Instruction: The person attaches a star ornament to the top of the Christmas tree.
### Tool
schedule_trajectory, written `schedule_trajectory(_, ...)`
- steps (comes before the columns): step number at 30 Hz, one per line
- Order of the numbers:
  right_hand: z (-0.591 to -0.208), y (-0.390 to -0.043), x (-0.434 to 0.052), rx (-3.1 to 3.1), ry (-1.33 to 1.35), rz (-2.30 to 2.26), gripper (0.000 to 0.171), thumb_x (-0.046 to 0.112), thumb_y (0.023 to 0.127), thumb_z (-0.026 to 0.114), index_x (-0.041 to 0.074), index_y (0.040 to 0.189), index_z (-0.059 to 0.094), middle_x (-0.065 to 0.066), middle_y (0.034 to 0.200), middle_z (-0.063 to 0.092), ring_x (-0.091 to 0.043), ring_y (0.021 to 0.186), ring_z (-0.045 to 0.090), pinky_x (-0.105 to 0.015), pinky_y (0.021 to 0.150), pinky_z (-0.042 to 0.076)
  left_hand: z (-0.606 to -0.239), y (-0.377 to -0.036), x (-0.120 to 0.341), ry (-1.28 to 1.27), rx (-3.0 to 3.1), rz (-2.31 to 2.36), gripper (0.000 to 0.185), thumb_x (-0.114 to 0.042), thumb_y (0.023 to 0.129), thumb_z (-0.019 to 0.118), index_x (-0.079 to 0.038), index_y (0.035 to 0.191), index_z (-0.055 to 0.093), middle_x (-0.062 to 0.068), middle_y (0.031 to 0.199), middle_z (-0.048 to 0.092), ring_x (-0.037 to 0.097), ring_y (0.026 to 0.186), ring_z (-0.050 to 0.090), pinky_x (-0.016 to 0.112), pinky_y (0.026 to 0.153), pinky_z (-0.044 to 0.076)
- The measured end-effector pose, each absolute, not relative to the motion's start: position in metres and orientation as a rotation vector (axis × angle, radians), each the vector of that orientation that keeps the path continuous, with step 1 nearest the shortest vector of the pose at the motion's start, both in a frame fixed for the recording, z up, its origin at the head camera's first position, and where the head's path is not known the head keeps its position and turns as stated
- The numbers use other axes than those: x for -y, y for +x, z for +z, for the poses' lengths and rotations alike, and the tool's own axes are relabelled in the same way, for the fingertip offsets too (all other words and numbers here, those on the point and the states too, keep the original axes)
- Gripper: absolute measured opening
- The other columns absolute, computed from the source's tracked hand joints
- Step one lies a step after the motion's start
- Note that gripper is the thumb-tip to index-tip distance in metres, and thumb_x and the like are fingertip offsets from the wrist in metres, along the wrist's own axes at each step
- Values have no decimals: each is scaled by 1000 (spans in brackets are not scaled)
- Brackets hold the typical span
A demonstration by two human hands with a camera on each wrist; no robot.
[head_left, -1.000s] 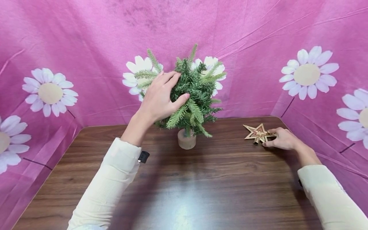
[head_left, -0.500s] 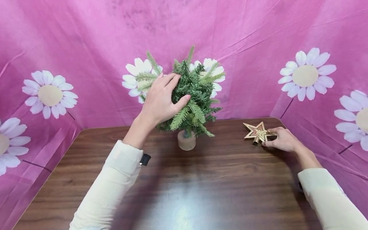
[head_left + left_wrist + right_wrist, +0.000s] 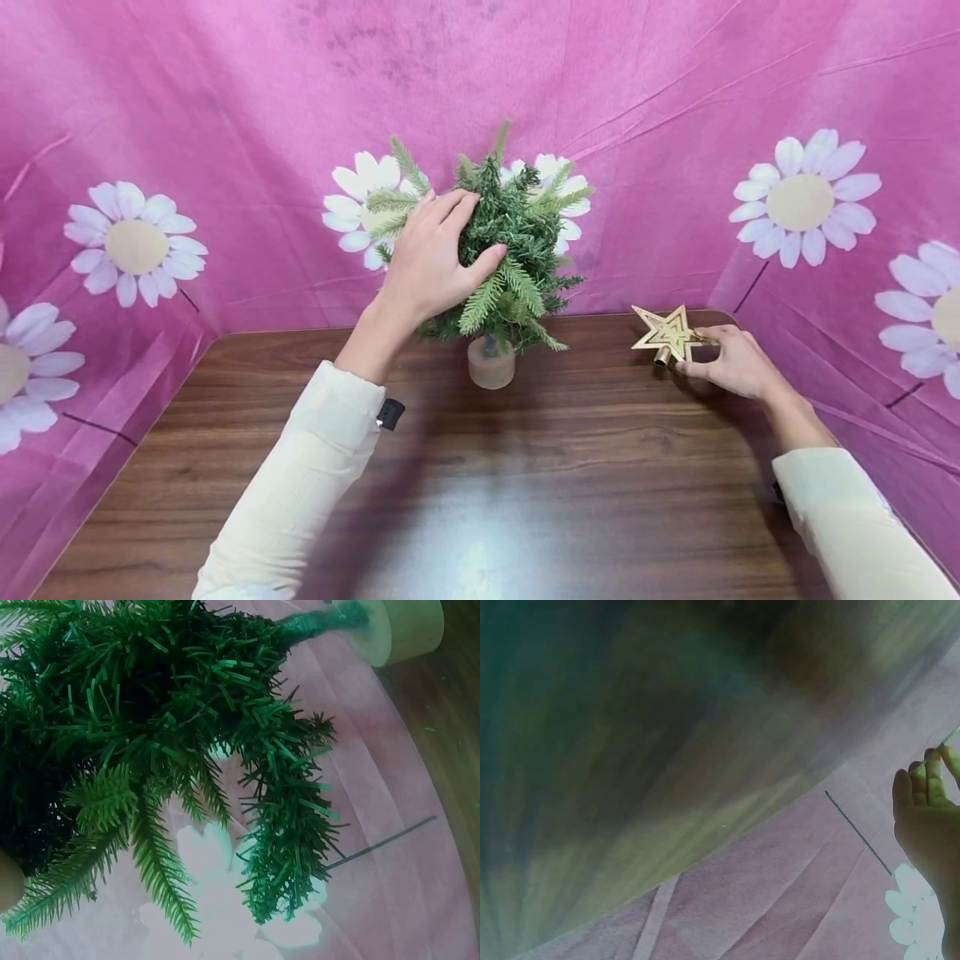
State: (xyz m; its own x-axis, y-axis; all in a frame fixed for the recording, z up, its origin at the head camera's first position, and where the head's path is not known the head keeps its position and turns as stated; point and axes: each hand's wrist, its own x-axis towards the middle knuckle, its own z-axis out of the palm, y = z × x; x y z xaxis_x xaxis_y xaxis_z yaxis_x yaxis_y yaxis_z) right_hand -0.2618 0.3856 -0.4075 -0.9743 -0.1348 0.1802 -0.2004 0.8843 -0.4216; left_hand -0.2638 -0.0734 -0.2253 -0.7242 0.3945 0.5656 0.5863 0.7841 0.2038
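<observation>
A small artificial Christmas tree (image 3: 517, 237) stands upright on its round wooden base (image 3: 491, 364) near the back of the table. My left hand (image 3: 438, 258) grips its left side, thumb across the front branches and fingertips sunk in the foliage. Green branches (image 3: 172, 712) fill much of the left wrist view. Off to the right, my right hand (image 3: 735, 362) pinches a gold star tree topper (image 3: 666, 333) by one side, between thumb and fingers. The star's short tube (image 3: 662, 357) points toward the front. In the right wrist view the fingers (image 3: 935, 780) show at the right edge.
Brown wood-grain table (image 3: 585, 467) under both forearms. A pink cloth (image 3: 262, 100) printed with white daisies rises behind the table and along both sides, close to the tree and the right hand.
The star has shifted slightly left and up in the head view and tilted, its face catching more light, with my right hand moving along. My left hand keeps its hold on the tree.
</observation>
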Motion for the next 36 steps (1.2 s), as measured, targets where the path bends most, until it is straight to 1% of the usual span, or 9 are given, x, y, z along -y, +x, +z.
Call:
schedule_trajectory(5,-401,-264,-377,2842,261,678,82,37,80,83,-18,133,52,-42,133,45,-60,119,39,-71,97,35,-225,-267,74,-745,2482,-511,75,-52,96,58,-3,151,45,13,155,44,31,147,34,32,124,5)
schedule_trajectory(15,-370,-269,-358,2769,305,694,78,31,80,83,-18,133,52,-40,130,46,-58,121,39,-68,96,35,-221,-273,73,-757,2465,-519,75,-52,96,58,-3,151,45,13,154,45,30,147,34,28,124,4)
schedule_trajectory(19,-361,-269,-349,2757,300,706,76,31,81,82,-16,133,53,-38,130,47,-56,120,40,-66,95,36,-223,-274,74,-764,2476,-518,75,-52,96,59,-3,151,45,14,155,45,28,147,34,28,124,4)
schedule_trajectory(25,-348,-268,-334,2762,277,730,77,32,81,82,-13,137,53,-35,134,45,-52,120,38,-64,93,37,-224,-275,74,-764,2488,-514,76,-53,96,58,-3,152,44,14,155,44,28,148,33,29,124,4)
schedule_trajectory(32,-339,-267,-327,2713,296,687,74,29,79,83,-14,133,56,-34,132,48,-52,119,40,-62,92,37,-224,-275,74,-759,2503,-520,77,-54,96,58,-5,153,43,13,156,42,30,148,31,31,124,6)
schedule_trajectory(36,-334,-267,-322,2672,299,689,72,29,79,82,-14,131,58,-33,130,50,-52,118,41,-61,92,37,-224,-275,75,-761,2503,-530,76,-54,95,58,-5,152,44,12,156,44,30,148,32,30,124,6)
